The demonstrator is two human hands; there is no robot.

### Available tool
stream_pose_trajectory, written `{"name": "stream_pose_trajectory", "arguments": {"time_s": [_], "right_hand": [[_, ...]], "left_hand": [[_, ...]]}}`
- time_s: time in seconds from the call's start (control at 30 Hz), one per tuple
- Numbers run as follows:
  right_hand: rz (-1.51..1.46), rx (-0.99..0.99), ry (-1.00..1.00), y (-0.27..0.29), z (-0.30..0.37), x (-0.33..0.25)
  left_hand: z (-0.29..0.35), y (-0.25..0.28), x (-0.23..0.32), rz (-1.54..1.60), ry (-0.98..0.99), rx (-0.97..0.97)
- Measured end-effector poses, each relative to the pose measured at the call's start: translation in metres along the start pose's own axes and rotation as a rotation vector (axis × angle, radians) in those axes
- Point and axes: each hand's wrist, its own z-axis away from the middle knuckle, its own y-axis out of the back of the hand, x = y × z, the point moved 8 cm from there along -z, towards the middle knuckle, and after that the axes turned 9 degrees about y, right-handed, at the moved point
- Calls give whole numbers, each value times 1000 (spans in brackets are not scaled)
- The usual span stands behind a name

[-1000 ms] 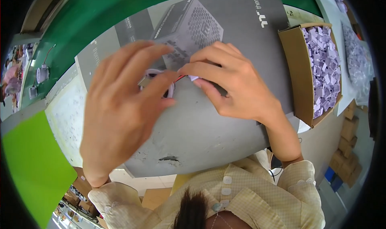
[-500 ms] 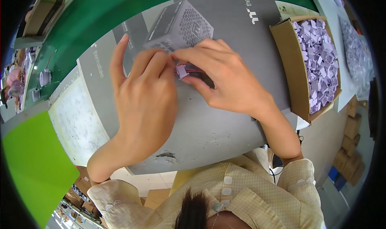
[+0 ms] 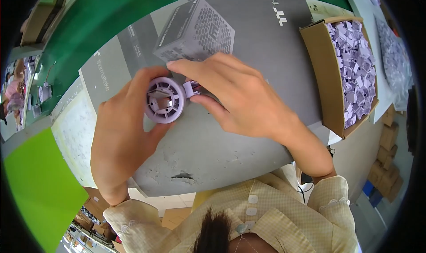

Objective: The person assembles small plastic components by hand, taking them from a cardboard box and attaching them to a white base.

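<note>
1. Housing (image 3: 165, 97), round, spoked and lilac, sits above the surface, left of its middle and well in from the near edge.
2. The left hand (image 3: 122, 124) grips it, a finger curled around the upper rim and the thumb at the lower one.
3. A small lilac clip (image 3: 191, 89) meets the housing's right rim; whether the two are joined I cannot tell.
4. The right hand (image 3: 244, 95) holds that clip between its thumb and fingers, with a bit of red wire (image 3: 196, 88) showing there.
5. Below both lies the surface, a grey printed sheet (image 3: 213, 151), torn near its near edge.
6. At its right edge stands an open cardboard box (image 3: 318, 71), filled with small lilac plastic pieces (image 3: 355, 71).
7. Past the left edge, a similar round part (image 3: 45, 92) rests on the green tabletop (image 3: 71, 53).
8. A bright green panel (image 3: 40, 182) lies off the near-left corner.
</note>
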Motion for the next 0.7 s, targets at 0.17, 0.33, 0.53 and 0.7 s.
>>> {"name": "stream_pose_trajectory", "arguments": {"time_s": [0.17, 0.33, 0.53, 0.7], "right_hand": [[-200, 86, -105, 18, -4, 8], [-314, 162, -89, 36, -5, 10], [-491, 239, -111, 36, -4, 15], [-490, 252, -77, 37, -5, 12]], "left_hand": [[-11, -2, -18, 271, 119, -100], [-17, 5, -16, 540, 50, -118], [-17, 4, -18, 633, 8, -161], [-16, 2, -19, 714, 73, -161]]}}
